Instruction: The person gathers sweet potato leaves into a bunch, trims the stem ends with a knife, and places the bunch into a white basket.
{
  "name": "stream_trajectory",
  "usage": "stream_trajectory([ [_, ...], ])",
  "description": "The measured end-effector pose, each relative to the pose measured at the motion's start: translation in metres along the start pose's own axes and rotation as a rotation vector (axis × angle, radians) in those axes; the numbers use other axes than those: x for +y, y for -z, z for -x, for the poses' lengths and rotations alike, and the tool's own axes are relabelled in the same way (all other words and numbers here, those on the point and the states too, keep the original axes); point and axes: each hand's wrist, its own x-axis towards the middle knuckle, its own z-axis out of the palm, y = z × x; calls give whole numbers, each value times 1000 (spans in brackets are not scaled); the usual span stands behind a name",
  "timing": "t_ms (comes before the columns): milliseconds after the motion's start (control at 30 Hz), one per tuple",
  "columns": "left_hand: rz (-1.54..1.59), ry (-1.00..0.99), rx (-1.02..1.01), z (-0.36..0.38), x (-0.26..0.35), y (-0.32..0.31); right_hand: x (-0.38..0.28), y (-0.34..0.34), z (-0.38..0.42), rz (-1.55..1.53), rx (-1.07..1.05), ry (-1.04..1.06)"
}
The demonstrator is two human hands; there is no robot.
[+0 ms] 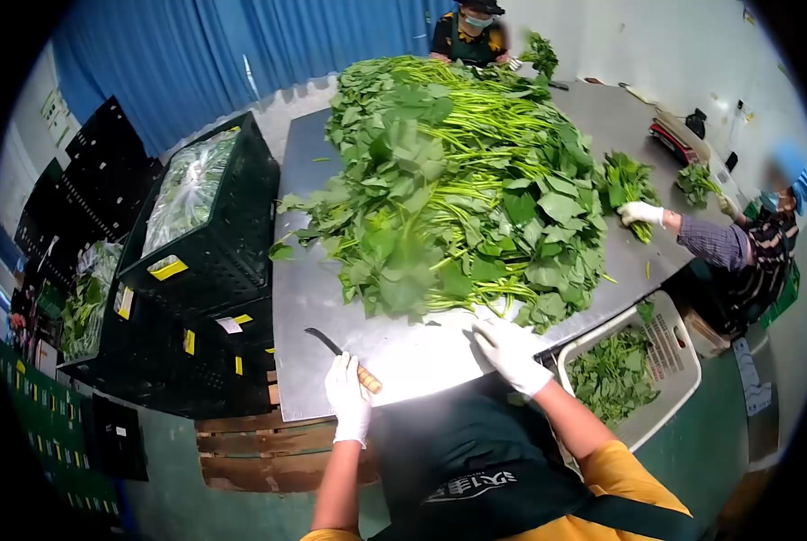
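Observation:
My left hand (348,397), in a white glove, is closed around the wooden handle of a small sickle (324,341) at the table's front edge. The dark curved blade points up and to the left. My right hand (510,353), gloved too, lies low over the metal table (403,356) with its fingers stretched out and apart. Just beyond its fingertips is the near edge of a large heap of leafy green stems (476,189). Nothing shows in that hand. The heap's leaves hang both left and right, with bare stems along the middle.
A white crate (678,347) with loose greens stands at my right. Dark crates (207,216) with bagged greens are stacked at the left, beside a wooden pallet (273,451). One co-worker (737,243) handles bunches at the right; another (471,36) stands at the far end.

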Motion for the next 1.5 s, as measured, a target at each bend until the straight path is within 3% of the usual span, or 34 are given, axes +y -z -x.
stream_trajectory([
  [100, -1, 39, 48, 2, 1, 0, 15, -57, -40, 181, 58, 73],
  [233, 1, 77, 116, 2, 0, -2, 34, -79, -73, 433, -226, 30],
  [367, -11, 144, 126, 2, 1, -3, 28, -40, -88, 222, -184, 19],
  [400, 6, 154, 122, 1, 1, -3, 8, -12, -95, 55, -120, -45],
  [433, 25, 161, 112, 2, 2, -2, 26, -23, -90, -201, 119, 65],
  [500, 30, 163, 108, 3, 3, -2, -4, 25, -97, -940, -200, -600],
  [533, 35, 168, 110, 2, 2, -2, -8, 28, -92, -1170, -203, -721],
  [633, 37, 152, 141, 2, 0, -4, -10, 21, -66, -1564, -438, -857],
  [700, 43, 159, 142, -1, 1, -3, 17, -8, -44, -1919, -560, -825],
  [733, 52, 163, 147, -2, 2, -1, 11, -4, -41, -2029, -546, -909],
  [833, 73, 143, 188, -3, 11, 8, 19, -19, -20, -2068, -506, -915],
  [900, 161, 171, 210, -11, 19, 16, 15, -17, -11, -1933, -418, -968],
  [967, 230, 179, 285, -27, 46, 25, 16, -13, -1, -1684, -554, -805],
  [1033, 408, 168, 148, -41, 71, 30, 5, -6, 4, -1547, -513, -782],
  [1167, 1205, 594, -175, -66, 128, 25, -17, -12, 16, -1173, -359, -655],
  [1233, 1231, 628, -217, -64, 130, 13, -25, -9, 25, -1134, -318, -578],
  [1300, 1261, 663, -263, -57, 134, -5, -31, -6, 32, -859, -187, -435],
  [1333, 1254, 583, -185, -51, 139, -13, -28, -6, 34, -665, -162, -335],
  [1367, 1245, 501, -106, -45, 141, -17, -27, -3, 36, -665, -163, -337],
  [1400, 1092, 379, -161, -39, 137, -17, -27, 1, 38, -698, -131, -357],
  [1500, 1308, 553, -180, -38, 150, -14, -25, 9, 40, -827, -93, -480],
])
